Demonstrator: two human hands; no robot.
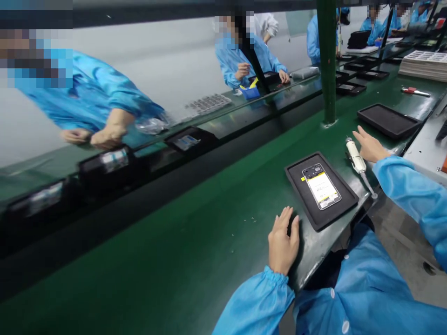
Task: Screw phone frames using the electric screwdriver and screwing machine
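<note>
My left hand [283, 241] rests on the green bench, fingers stretched out and nothing in it, just left of a black tray [307, 207]. In that tray lies an opened smartphone [321, 187], its white battery facing up and a small yellow tab at its edge. Right of the tray, a cream-coloured electric screwdriver [355, 157] lies on the bench with its cable end towards the front edge. Beside it is my right hand [372, 145], empty with extended fingers; whether it touches the screwdriver I cannot tell.
A second black tray [389, 120] lies beyond my right hand. A green post [327, 65] rises from the bench. Along the dark conveyor [195, 172] stand trays with phones, one being a black tray [190, 139]. Across it, people in blue coats work. Stacked pale trays [424, 66] stand far right.
</note>
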